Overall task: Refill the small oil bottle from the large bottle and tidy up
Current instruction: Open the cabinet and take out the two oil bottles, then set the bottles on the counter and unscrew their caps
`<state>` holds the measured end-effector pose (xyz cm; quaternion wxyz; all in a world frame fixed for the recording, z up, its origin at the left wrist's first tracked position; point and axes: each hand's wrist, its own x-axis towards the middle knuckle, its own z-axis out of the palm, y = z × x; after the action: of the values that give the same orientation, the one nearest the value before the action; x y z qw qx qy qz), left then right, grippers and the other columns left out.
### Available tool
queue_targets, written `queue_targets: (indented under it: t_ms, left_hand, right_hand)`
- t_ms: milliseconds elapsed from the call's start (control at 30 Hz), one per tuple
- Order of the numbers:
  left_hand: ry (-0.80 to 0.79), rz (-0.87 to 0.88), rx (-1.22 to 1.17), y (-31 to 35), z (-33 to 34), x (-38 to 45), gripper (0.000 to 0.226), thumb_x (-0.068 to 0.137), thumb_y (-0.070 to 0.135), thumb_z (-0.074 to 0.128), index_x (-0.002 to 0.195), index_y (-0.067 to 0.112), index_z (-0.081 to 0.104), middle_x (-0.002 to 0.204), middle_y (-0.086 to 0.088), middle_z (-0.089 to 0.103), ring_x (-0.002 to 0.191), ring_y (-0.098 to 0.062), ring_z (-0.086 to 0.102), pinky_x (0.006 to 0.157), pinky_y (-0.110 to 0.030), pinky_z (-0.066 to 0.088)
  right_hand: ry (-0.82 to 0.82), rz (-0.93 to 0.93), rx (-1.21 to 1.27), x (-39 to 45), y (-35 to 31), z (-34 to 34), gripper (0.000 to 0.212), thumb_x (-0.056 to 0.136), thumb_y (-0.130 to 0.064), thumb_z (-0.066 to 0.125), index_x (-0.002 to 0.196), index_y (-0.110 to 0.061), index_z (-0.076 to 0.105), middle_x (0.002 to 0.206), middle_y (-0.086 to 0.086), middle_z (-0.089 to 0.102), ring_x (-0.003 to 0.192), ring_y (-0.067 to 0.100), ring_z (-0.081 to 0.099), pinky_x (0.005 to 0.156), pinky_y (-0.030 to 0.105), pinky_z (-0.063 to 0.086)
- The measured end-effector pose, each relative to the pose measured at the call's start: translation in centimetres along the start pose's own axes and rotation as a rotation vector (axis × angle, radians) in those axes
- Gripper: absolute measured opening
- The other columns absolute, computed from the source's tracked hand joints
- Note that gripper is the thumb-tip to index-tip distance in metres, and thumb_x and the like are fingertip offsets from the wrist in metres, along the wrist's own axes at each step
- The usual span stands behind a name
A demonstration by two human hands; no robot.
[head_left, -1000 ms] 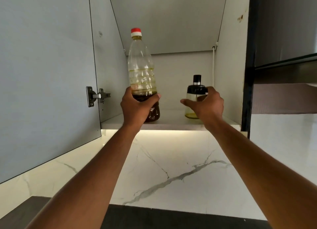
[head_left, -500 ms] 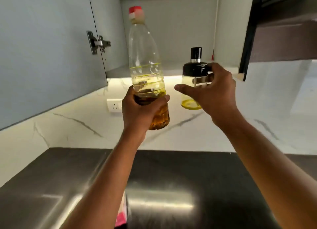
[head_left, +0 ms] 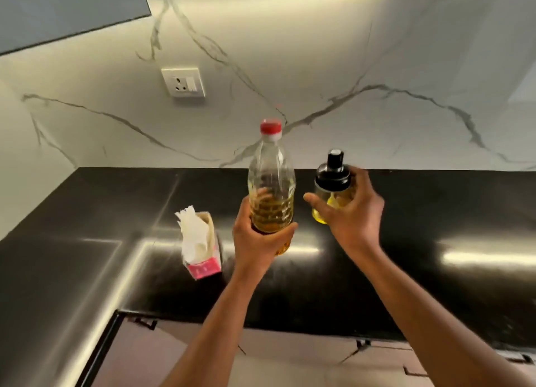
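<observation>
My left hand [head_left: 256,241] grips the lower body of the large clear plastic bottle [head_left: 271,180], which has a red cap and yellow oil in its lower half. It is upright above the black countertop [head_left: 435,212]. My right hand [head_left: 352,212] wraps around the small glass oil bottle [head_left: 330,177], which has a black dispenser top and a little yellow oil at its bottom. The two bottles are side by side, a small gap apart, both held in the air over the counter.
A pink tissue box [head_left: 200,241] with white tissue sticking out stands on the counter left of the large bottle. A white wall socket [head_left: 183,82] sits on the marble backsplash. The open cabinet door's edge [head_left: 72,9] is at top left.
Both bottles have come out of the upper cabinet and down to just above the countertop. My view has tipped downward from the shelf to the counter.
</observation>
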<state>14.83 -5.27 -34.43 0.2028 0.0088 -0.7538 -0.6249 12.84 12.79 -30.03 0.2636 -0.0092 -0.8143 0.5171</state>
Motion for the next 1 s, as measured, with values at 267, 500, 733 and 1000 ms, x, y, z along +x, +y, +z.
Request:
queue_targets:
  t_ms: [267, 500, 733, 1000]
  left_hand:
    - [-0.043, -0.175, 0.124, -8.7, -0.5, -2.4, 0.08, 0.063, 0.016, 0.102, 0.131, 0.022, 0.06, 0.113, 0.009, 0.073, 0.105, -0.008, 0.072, 0.093, -0.028, 0.061]
    - [-0.082, -0.265, 0.189, -13.3, -0.5, -3.2, 0.085, 0.059, 0.017, 0.104, 0.131, 0.025, 0.061, 0.116, 0.011, 0.071, 0.111, -0.007, 0.07, 0.1, -0.032, 0.059]
    - [-0.106, -0.27, 0.212, -14.9, -0.5, -2.3, 0.087, 0.058, 0.017, 0.104, 0.133, 0.024, 0.06, 0.119, 0.012, 0.07, 0.114, -0.004, 0.068, 0.099, -0.023, 0.056]
    - [-0.105, -0.302, 0.199, -16.1, -0.7, -1.9, 0.09, 0.057, 0.017, 0.104, 0.135, 0.025, 0.06, 0.122, 0.01, 0.071, 0.117, -0.009, 0.068, 0.102, -0.028, 0.056]
  right_hand:
    - [-0.055, 0.157, -0.144, -5.6, 9.4, 3.8, 0.078, 0.067, -0.042, 0.097, 0.131, -0.03, 0.055, 0.111, -0.016, 0.07, 0.097, 0.008, 0.07, 0.088, 0.035, 0.06]
    - [-0.104, 0.185, -0.207, -8.4, 13.7, 5.8, 0.076, 0.067, -0.039, 0.097, 0.129, -0.027, 0.054, 0.11, -0.019, 0.067, 0.097, 0.006, 0.068, 0.085, 0.034, 0.061]
    - [-0.138, 0.197, -0.211, -8.7, 16.1, 6.6, 0.078, 0.069, -0.038, 0.096, 0.132, -0.025, 0.052, 0.116, -0.011, 0.07, 0.102, 0.007, 0.068, 0.088, 0.026, 0.057]
    - [-0.133, 0.206, -0.206, -8.7, 17.5, 6.6, 0.078, 0.069, -0.035, 0.097, 0.131, -0.023, 0.051, 0.115, -0.011, 0.068, 0.1, 0.008, 0.068, 0.086, 0.022, 0.056]
